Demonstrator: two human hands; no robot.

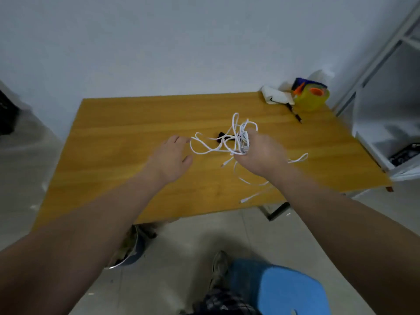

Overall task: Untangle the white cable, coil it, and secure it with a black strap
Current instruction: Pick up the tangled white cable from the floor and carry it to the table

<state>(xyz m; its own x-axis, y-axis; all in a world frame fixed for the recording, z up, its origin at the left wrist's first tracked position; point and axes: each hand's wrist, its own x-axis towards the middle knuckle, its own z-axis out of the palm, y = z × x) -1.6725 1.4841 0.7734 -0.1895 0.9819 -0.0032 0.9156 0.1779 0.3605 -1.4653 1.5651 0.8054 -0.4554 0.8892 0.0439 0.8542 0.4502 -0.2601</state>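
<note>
A tangled white cable [213, 146] hangs in loops over the middle of the wooden table [118, 133]. My right hand [261, 153] grips a bunch of its strands and lifts them off the table. Loose ends trail down to the table in front of and to the right of that hand. My left hand [172, 155] is open, its fingers stretched towards the left-most loop, just short of it. A black strap [223, 135] lies on the table behind the loops, partly hidden by them.
At the table's back right corner stand a yellow-green tape roll with an orange core [312, 97], a white cloth [276, 96] and a dark pen [295, 114]. A white shelf unit [386, 133] stands to the right. A blue stool [288, 289] is below me.
</note>
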